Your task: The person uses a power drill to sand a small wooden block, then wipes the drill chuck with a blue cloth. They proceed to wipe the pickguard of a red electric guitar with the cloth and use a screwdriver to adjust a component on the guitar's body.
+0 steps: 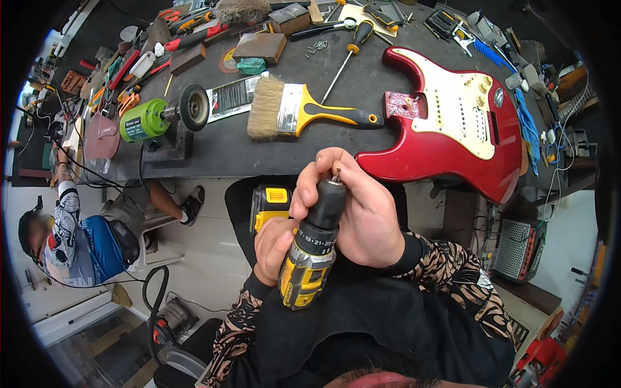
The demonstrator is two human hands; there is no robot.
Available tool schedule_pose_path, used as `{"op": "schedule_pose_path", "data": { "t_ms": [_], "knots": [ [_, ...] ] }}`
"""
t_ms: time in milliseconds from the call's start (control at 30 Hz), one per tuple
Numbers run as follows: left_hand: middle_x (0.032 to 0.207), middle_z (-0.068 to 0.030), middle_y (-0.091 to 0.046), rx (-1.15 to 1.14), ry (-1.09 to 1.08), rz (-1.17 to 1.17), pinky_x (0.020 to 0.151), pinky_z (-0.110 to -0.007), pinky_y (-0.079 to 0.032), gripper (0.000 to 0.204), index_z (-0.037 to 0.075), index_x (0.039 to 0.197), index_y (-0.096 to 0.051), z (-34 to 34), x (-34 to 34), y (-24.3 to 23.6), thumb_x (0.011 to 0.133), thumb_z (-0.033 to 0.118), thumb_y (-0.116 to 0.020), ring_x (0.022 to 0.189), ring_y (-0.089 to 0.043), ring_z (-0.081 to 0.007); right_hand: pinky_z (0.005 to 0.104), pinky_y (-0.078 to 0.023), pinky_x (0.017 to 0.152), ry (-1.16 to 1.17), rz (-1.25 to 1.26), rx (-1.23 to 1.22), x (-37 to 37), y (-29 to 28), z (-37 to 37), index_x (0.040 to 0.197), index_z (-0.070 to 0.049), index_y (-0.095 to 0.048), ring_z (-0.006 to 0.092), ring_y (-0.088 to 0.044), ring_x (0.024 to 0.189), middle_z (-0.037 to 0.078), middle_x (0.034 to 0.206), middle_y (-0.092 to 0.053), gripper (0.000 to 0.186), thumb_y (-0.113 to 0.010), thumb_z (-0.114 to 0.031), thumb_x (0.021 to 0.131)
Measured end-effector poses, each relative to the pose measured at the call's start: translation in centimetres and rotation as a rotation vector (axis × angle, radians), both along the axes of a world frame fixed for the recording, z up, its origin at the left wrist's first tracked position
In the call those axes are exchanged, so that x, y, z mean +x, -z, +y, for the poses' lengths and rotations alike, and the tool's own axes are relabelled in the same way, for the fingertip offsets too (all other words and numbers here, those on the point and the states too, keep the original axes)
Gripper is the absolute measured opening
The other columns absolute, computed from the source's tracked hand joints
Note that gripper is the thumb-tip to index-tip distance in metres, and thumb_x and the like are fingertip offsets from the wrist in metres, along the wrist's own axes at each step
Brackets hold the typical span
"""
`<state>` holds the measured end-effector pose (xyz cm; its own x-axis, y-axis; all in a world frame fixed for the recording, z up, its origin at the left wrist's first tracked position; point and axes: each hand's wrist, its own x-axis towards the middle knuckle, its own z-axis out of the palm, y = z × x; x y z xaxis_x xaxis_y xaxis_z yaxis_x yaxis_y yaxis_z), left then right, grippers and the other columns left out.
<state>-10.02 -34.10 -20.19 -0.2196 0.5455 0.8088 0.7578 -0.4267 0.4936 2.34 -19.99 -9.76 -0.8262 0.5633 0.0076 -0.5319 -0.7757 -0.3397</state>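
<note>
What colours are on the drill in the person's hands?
The drill is yellow and black, with some silver-grey; it shows best in the head view.

Numbers (315, 240) mark the drill (305, 278) around its collar (315, 247).

Open strip of tabletop (259, 156) beyond hands (372, 216), short of paintbrush (294, 110); guitar body (446, 110) blocks right, green grinder (145, 120) left.

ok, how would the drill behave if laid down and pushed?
The drill is probably heavy for its size: chunky battery. The hard-looking casing should stay stiff. Its rounded chuck might roll, though the blocky battery likely checks that.
</note>
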Motion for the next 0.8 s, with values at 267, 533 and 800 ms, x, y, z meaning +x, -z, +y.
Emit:
{"op": "schedule_pose_path", "data": {
  "t_ms": [267, 533, 800],
  "knots": [
    [0.108, -0.019, -0.076, -0.399, 0.221, -0.675, 0.093, -0.038, -0.058, 0.047, -0.005, 0.118, -0.067, -4.7, -1.6, 4.7, 0.106, 0.037, -0.049, 0.095, -0.073, -0.0281, 0.0409, -0.057, 0.099, -0.094, -0.086, 0.116, -0.5, -0.5, 0.1, 0.13, -0.008, -0.057, 0.0263, -0.071, 0.109, 0.015, 0.113, -0.07, 0.029, -0.064, -0.028, 0.111],
    [0.114, -0.023, -0.079, -0.536, 0.21, -0.425, 0.094, -0.047, -0.057, 0.054, -0.001, 0.121, -0.076, -2.4, -2.6, -0.9, 0.102, 0.046, -0.059, 0.1, -0.076, -0.0383, 0.0373, -0.059, 0.093, -0.186, -0.203, 0.17, -0.8, -0.5, 1.1, 0.122, -0.01, -0.058, 0.0196, -0.074, 0.088, 0.003, 0.083, -0.063, 0.019, -0.069, -0.014, 0.108],
    [0.141, -0.019, -0.068, -0.537, 0.329, -0.817, 0.108, -0.037, -0.056, 0.053, -0.003, 0.143, -0.055, -4.6, -2.4, 4.4, 0.109, 0.037, -0.055, 0.126, -0.071, -0.0272, 0.0383, -0.058, 0.098, -0.184, -0.301, 0.209, -1.8, -1.6, 1.1, 0.133, -0.007, -0.059, 0.0195, -0.075, 0.091, 0.004, 0.088, -0.067, 0.024, -0.066, -0.018, 0.112]
  ]
}}
